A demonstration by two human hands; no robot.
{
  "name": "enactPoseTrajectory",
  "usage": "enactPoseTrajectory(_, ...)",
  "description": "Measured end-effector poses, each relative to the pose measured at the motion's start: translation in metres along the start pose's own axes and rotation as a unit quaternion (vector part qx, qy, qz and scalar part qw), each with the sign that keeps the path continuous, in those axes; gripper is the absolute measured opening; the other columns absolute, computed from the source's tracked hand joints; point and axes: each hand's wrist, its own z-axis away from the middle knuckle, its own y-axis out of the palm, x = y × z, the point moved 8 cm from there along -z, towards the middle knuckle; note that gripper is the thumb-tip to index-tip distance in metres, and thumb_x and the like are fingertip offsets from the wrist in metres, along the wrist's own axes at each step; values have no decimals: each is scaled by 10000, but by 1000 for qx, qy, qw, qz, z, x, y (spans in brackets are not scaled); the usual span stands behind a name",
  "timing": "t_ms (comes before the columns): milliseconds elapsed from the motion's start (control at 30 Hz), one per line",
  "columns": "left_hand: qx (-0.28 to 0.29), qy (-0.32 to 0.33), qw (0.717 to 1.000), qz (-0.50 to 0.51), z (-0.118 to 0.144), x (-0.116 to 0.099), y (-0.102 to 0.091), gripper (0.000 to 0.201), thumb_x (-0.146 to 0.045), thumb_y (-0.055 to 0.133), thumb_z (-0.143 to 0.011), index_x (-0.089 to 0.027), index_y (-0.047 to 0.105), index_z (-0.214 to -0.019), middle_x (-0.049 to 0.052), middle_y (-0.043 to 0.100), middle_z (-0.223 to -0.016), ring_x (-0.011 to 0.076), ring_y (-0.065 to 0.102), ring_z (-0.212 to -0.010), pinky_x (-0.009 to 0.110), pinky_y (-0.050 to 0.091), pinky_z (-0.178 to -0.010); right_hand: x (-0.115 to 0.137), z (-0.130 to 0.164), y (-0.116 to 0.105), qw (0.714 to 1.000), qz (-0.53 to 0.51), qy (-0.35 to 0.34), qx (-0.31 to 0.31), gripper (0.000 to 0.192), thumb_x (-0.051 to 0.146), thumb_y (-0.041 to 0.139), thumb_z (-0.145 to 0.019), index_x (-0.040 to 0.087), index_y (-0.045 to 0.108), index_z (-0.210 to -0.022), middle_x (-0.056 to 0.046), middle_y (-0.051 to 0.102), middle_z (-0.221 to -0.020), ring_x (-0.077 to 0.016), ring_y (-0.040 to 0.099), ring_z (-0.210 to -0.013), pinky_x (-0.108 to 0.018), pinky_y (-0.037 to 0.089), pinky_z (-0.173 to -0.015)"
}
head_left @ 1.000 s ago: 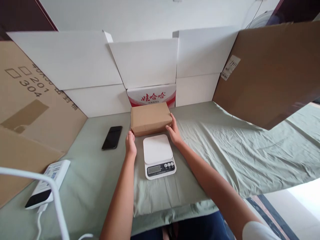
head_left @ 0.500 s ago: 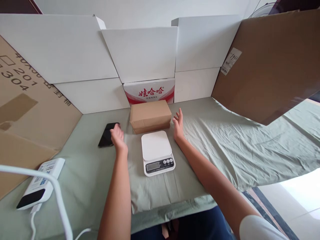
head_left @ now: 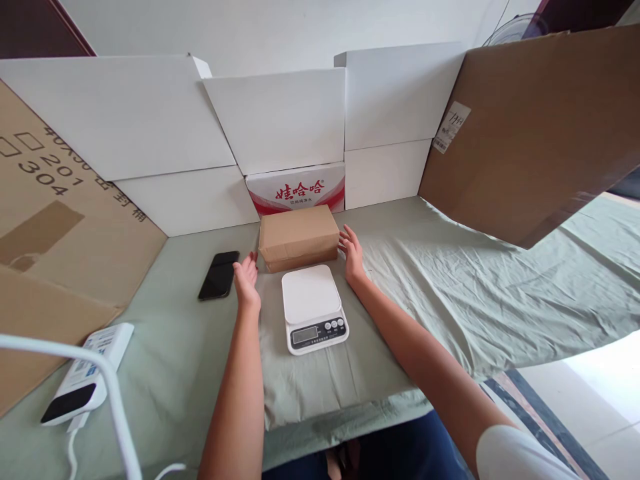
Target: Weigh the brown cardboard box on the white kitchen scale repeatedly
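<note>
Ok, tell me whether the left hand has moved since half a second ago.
Yes. The left hand has swung right, away from the black phone and in toward the brown cardboard box, beside the white scale.

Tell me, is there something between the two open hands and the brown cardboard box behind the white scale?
Nothing visible is between them. The left hand and the right hand are open at either end of the brown cardboard box. The white kitchen scale lies nearer the person; the black phone lies further left.

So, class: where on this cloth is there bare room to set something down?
Wide bare cloth lies right of the right hand, below the leaning cardboard sheet. A smaller patch lies between phone and power bank. It is crowded around brown box and scale.
</note>
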Motion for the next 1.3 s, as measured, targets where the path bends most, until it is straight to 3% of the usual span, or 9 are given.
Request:
enactPoseTrajectory(133,10,-12,1000,-16,1,5,6,832,-717,233,-945,-123,599,-1399,219,487,-1533,266,451,-1446,410,308,-1200,8,5,6,999,37,-20,21,598,465,514,-877,250,515,-1435,-94,629,-1394,-267,561,-1319,-484,424,-1137)
enactPoseTrajectory(300,14,-37,999,-27,3,10,11,768,-640,254,-979,-101,582,-1417,225,492,-1525,270,466,-1434,427,300,-1206,16,9,18,994,82,-36,68,604,415,525,-879,242,495,-1458,-62,555,-1507,-262,476,-1420,-459,367,-1200)
enactPoseTrajectory(433,5,-52,998,-32,3,13,9,727,-613,291,-983,-96,619,-1376,233,530,-1490,280,512,-1397,440,326,-1193,19,8,26,987,104,-62,103,646,352,596,-834,220,500,-1459,-66,568,-1493,-289,494,-1402,-469,375,-1201)
enactPoseTrajectory(633,-10,17,1000,-19,6,-6,5,655,-590,448,-927,-92,675,-1288,233,622,-1392,288,594,-1318,445,396,-1152,38,18,33,973,127,-145,123,780,496,670,-838,220,407,-1520,-105,493,-1549,-317,443,-1441,-497,331,-1229)
enactPoseTrajectory(800,-19,111,993,-36,56,-33,-17,621,-607,542,-867,-135,707,-1235,186,697,-1292,301,632,-1268,474,415,-1144,70,61,24,961,154,-192,125,803,642,600,-876,248,364,-1535,-129,458,-1558,-324,441,-1435,-490,361,-1211)
enactPoseTrajectory(967,-4,101,994,-47,115,-22,-42,683,-654,558,-834,-113,712,-1223,214,706,-1258,341,655,-1225,506,452,-1109,81,122,-5,969,143,-167,116,705,590,554,-932,314,334,-1542,-99,419,-1580,-322,433,-1445,-515,377,-1200)
enactPoseTrajectory(1100,4,77,996,-49,129,-12,-46,701,-675,554,-816,-126,717,-1221,220,698,-1271,355,651,-1230,530,453,-1104,87,142,-15,967,167,-167,97,653,587,532,-937,324,372,-1513,-97,455,-1528,-330,458,-1401,-523,415,-1159)
enactPoseTrajectory(1300,-14,72,996,-47,133,-13,-49,676,-654,561,-820,-133,719,-1221,215,688,-1297,347,643,-1246,514,458,-1105,90,139,-12,967,168,-167,95,589,567,528,-939,315,416,-1460,-103,483,-1448,-318,491,-1333,-502,475,-1084)
